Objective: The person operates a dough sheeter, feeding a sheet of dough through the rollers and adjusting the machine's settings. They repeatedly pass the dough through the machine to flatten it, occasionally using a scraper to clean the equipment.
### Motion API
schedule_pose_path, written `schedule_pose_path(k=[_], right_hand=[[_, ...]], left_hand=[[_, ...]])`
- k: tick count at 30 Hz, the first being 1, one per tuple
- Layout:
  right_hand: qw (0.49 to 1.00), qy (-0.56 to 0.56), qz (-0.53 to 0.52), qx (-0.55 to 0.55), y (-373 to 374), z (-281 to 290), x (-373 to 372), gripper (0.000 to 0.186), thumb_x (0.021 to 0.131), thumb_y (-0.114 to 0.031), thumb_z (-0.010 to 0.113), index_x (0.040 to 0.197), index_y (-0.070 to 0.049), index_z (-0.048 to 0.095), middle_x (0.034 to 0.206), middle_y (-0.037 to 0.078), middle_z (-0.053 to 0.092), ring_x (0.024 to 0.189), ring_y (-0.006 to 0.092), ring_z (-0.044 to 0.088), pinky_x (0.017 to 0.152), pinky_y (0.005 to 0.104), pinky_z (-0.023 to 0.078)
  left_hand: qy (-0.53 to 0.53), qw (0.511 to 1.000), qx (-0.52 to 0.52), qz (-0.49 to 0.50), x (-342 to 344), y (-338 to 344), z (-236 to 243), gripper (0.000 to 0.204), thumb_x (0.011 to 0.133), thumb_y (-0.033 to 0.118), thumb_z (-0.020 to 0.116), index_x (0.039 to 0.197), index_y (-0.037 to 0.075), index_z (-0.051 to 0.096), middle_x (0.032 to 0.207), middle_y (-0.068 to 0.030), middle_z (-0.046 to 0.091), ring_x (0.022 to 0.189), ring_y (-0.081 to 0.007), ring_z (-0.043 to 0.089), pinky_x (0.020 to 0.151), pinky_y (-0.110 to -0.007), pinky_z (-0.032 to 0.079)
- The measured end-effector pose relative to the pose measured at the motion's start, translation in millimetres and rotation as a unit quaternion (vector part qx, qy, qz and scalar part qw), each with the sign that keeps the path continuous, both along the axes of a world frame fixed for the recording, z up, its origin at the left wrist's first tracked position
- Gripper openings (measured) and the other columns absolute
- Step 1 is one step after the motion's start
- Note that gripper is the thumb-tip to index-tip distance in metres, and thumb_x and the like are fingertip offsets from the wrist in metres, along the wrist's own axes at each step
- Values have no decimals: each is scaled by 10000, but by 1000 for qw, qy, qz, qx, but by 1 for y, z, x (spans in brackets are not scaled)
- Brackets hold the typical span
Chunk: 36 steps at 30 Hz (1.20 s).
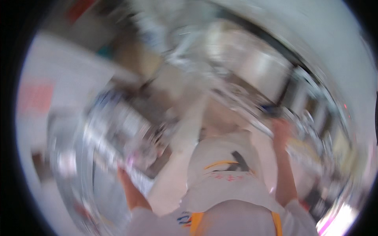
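Observation:
The whole view is smeared by motion. My left hand (pixel 124 177) is low on the left, beside the edge of a metal counter or shelf (pixel 100 143) cluttered with blurred items (pixel 139 153). My right hand (pixel 280 129) is at the right, close to a long pale edge (pixel 248 116); whether it touches it I cannot tell. The fingers of both hands are too blurred to show what, if anything, they hold. My pale apron (pixel 224 188) with orange straps hangs in the lower middle.
A pale floor strip (pixel 189 114) runs between cluttered work surfaces. At upper right stands a large pale, shiny unit (pixel 260 63), with metal shapes (pixel 311 106) at its right. A white surface (pixel 67 74) with a red patch (pixel 36 96) fills the left.

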State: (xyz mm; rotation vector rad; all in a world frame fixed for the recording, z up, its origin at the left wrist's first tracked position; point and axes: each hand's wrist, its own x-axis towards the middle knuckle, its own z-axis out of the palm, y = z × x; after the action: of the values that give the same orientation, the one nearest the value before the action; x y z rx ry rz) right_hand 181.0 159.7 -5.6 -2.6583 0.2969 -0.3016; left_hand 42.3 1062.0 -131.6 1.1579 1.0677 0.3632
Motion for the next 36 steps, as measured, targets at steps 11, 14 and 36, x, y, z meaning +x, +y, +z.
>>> schedule_pose_path(k=[11, 14, 36], right_hand=[[988, -32, -92, 120, 98, 26, -159, 195, 856, 7, 648, 1031, -75, 676, 1015, 121, 631, 972, 333, 624, 801, 440, 536], [974, -24, -160, 160, 92, 21, -214, 138, 907, -56, 637, 1038, -65, 680, 1000, 139, 654, 913, 359, 634, 802, 457, 531], [877, -141, -395, 234, -270, 52, -431, 225, 988, -130, 684, 1178, -10, 679, 1035, 138, 753, 917, 236, 722, 817, 359, 558]], left_hand=[[83, 787, 607, -71, 90, -36, 3, 259, 983, 205, 682, 1129, -7, 704, 864, -89, 688, 799, -153, 646, 686, -271, 533], [-110, 764, 572, -279, 131, -101, 7, 240, 973, 188, 685, 1122, 1, 707, 851, -89, 687, 775, -152, 647, 667, -268, 537], [-133, 231, 153, -952, -106, -982, 215, 192, 974, 157, 674, 1116, 51, 749, 794, -144, 709, 635, -177, 632, 641, -349, 517]])
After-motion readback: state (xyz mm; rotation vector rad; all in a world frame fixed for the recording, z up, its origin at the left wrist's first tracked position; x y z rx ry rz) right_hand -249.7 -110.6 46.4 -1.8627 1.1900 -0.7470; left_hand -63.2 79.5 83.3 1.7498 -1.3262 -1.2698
